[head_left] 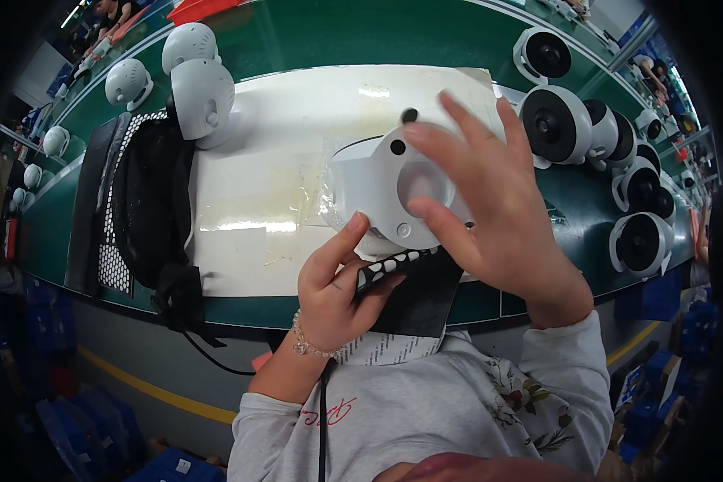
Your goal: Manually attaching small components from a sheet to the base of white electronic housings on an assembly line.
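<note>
A white rounded device (360,183) lies in front of me with its round base (387,210) turned up. One black round pad (398,147) sits on that base. My left hand (333,281) is closed on a black sheet with white round holes (398,267), bent along its edge, its index fingertip at the base's rim. Over the base's right side, my right hand (490,193) is spread and slightly blurred. A second black round pad (410,116) shows by its index fingertip; whether it sticks to the finger or the device, I cannot tell.
Under the device is a white board (257,193) with tape patches on a green table (321,48). A black bag-like bundle (149,201) lies left, beside white devices (203,96). More white devices with black round fronts (550,124) stand right. Blue bins (96,426) are below.
</note>
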Action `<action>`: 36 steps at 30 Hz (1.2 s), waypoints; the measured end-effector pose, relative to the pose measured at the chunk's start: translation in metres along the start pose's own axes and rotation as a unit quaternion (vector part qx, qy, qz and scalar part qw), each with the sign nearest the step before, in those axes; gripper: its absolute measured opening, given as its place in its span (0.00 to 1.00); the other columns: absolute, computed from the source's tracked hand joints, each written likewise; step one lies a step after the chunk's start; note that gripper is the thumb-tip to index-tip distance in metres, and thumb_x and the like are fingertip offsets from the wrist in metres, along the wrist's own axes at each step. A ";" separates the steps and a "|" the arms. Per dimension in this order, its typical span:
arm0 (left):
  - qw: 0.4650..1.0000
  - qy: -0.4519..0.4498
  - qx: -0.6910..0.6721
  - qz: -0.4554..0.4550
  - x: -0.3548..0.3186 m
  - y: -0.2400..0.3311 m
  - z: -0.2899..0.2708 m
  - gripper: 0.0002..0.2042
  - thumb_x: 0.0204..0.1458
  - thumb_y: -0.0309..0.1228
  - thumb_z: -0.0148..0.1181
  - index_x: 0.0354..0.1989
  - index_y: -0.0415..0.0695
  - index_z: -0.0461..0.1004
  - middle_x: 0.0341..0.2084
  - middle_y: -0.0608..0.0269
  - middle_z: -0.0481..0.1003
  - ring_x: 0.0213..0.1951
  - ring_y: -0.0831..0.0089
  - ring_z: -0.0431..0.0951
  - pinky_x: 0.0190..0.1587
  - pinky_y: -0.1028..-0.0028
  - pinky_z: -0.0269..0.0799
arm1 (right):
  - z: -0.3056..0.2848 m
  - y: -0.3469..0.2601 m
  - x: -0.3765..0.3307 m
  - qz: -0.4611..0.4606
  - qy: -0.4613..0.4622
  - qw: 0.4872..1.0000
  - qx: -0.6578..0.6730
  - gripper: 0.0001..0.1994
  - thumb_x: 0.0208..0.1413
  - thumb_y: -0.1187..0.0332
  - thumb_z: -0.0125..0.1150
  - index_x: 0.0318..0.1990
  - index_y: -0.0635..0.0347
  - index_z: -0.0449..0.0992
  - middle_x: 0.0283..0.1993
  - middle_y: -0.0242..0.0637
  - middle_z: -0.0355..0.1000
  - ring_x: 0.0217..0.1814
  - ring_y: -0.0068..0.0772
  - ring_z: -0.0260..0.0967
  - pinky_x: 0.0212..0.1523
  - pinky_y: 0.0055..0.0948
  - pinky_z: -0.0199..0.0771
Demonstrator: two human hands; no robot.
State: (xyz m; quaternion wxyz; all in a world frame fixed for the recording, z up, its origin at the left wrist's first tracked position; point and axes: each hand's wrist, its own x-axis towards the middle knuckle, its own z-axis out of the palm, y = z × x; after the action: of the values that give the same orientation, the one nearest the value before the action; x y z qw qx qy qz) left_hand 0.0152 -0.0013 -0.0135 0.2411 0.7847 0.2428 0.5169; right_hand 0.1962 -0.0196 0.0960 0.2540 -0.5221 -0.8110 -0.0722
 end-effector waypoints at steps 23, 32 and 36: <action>0.997 -0.010 -0.064 -0.041 0.006 0.005 -0.001 0.10 0.32 0.19 0.63 0.27 0.33 0.72 0.50 0.49 0.65 0.37 0.62 0.75 0.36 0.74 0.71 | 0.034 -0.003 -0.058 -0.027 0.093 0.995 0.011 0.11 0.46 0.61 0.60 0.35 0.54 0.77 0.54 0.40 0.63 0.62 0.47 0.50 0.57 0.44 0.45; 0.999 -0.002 -0.027 0.029 0.002 -0.005 0.000 0.13 0.27 0.25 0.69 0.24 0.38 0.73 0.52 0.54 0.65 0.26 0.71 0.67 0.30 0.75 0.66 | 0.047 -0.010 -0.054 -0.095 0.196 0.974 0.060 0.09 0.33 0.69 0.64 0.27 0.51 0.74 0.47 0.25 0.68 0.56 0.35 0.59 0.50 0.35 0.53; 0.999 -0.011 -0.036 0.005 0.002 -0.003 -0.001 0.13 0.27 0.26 0.69 0.23 0.37 0.72 0.52 0.55 0.65 0.27 0.71 0.67 0.30 0.75 0.66 | 0.041 -0.002 -0.060 -0.139 0.167 0.975 0.051 0.06 0.38 0.71 0.62 0.26 0.56 0.72 0.48 0.35 0.66 0.59 0.45 0.52 0.52 0.41 0.52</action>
State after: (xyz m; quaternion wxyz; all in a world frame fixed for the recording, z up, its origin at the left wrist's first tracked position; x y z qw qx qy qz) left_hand 0.0141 0.0024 -0.0142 0.2693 0.7826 0.2169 0.5176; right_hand 0.2001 -0.0537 0.0321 0.3995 -0.3709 -0.8246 -0.1512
